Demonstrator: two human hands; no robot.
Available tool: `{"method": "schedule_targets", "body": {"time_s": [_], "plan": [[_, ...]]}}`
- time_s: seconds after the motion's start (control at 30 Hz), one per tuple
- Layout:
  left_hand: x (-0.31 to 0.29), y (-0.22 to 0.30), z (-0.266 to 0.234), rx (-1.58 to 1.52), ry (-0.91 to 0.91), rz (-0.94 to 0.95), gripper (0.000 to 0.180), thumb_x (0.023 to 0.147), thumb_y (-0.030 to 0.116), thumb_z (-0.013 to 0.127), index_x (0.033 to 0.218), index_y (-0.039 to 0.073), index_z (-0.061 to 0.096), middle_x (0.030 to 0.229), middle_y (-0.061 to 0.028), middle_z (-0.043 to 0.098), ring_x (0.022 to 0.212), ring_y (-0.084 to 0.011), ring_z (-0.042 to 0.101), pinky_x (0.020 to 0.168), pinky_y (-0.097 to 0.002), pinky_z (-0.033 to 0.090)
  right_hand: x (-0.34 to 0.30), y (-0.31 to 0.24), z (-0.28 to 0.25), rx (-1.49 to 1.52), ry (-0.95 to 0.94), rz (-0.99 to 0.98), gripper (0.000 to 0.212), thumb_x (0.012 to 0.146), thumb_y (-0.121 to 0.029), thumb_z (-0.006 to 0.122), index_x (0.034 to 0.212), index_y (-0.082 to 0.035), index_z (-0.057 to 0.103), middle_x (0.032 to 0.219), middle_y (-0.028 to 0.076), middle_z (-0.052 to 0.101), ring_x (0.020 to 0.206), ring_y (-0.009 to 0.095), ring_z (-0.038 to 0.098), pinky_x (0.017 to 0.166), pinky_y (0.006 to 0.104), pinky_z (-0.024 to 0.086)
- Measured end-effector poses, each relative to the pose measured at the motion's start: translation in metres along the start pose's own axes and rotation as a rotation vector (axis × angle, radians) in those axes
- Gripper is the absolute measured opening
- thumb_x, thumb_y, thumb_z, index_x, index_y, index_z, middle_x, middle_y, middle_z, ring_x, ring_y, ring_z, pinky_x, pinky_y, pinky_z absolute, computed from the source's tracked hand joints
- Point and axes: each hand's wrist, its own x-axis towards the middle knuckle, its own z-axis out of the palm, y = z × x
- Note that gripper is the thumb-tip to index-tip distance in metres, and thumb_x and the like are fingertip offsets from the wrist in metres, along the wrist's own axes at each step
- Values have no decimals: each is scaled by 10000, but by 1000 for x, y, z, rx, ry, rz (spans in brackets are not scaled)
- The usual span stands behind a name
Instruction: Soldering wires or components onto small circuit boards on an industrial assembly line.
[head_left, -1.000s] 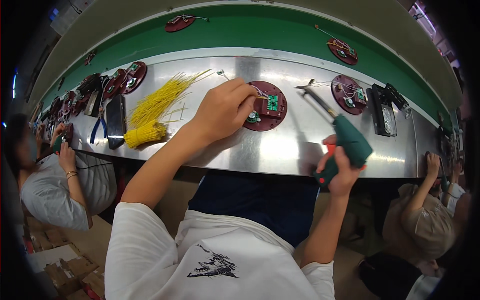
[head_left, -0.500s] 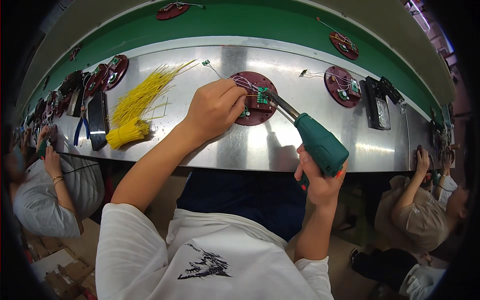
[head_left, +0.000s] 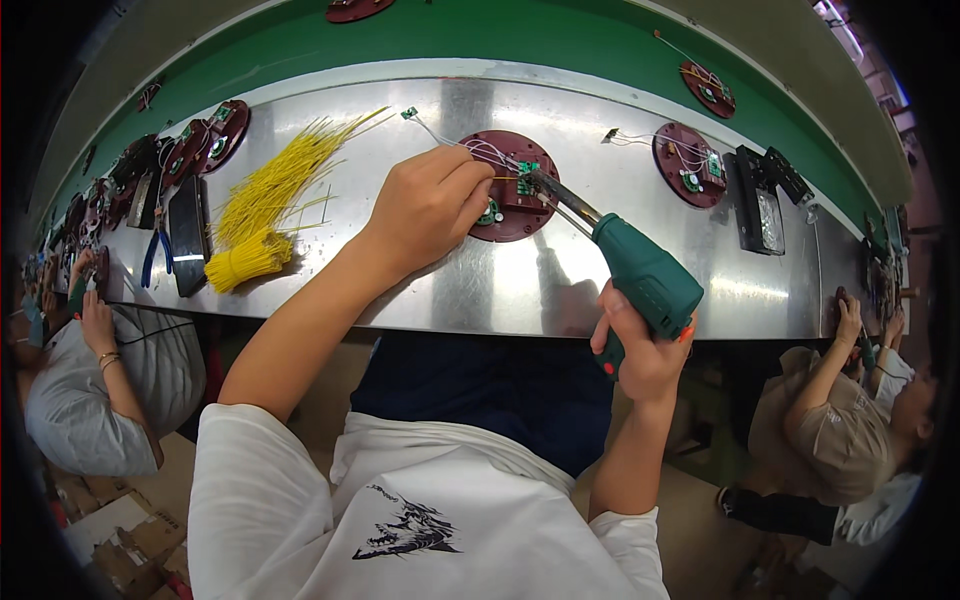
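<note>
My right hand (head_left: 648,358) grips a green soldering gun (head_left: 645,272) by its handle. The gun's tip rests at a small green circuit board (head_left: 526,184) on a round maroon base (head_left: 515,222). From the left, my left hand (head_left: 425,207) is closed in a pinch on a thin yellow wire (head_left: 506,178), whose end reaches that board. White leads (head_left: 485,148) loop over the base to a tiny green board (head_left: 409,114) on the metal bench. The exact contact point is too small to make out.
Loose yellow wires (head_left: 290,175) and a tied yellow bundle (head_left: 248,260) lie left, beside a dark flat device (head_left: 187,240) and blue-handled pliers (head_left: 157,250). Another maroon base (head_left: 690,165) and a black case (head_left: 758,205) lie right. People work at both sides.
The view has shifted slightly. Both hands keep their grips, with the soldering gun's tip still at the board and the yellow wire still pinched.
</note>
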Motion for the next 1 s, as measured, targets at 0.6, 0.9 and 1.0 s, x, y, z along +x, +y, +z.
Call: {"method": "schedule_targets", "body": {"time_s": [0.6,0.9,1.0], "plan": [[-1,-2,-1,13,-24,12,74,807,51,668,874,29,648,796,-90,608,698,-274,627,620,-370,525,-4,-1,-5,55,71,-45,312,878,-77,606,1153,72,609,848,126,648,473,160,583,421,259,422],[0,-1,-1,32,-7,17,91,795,51,682,882,42,657,773,-76,603,676,-257,628,589,-361,518,-5,2,-6,33,34,-120,307,872,-60,629,1149,72,610,870,134,661,470,155,580,404,252,411],[-1,-2,-1,40,-11,21,102,787,53,691,884,51,661,761,-69,600,662,-247,625,570,-354,513,-5,0,-3,24,21,-75,306,870,-57,634,1148,70,612,871,132,662,471,151,579,407,252,413]]}}
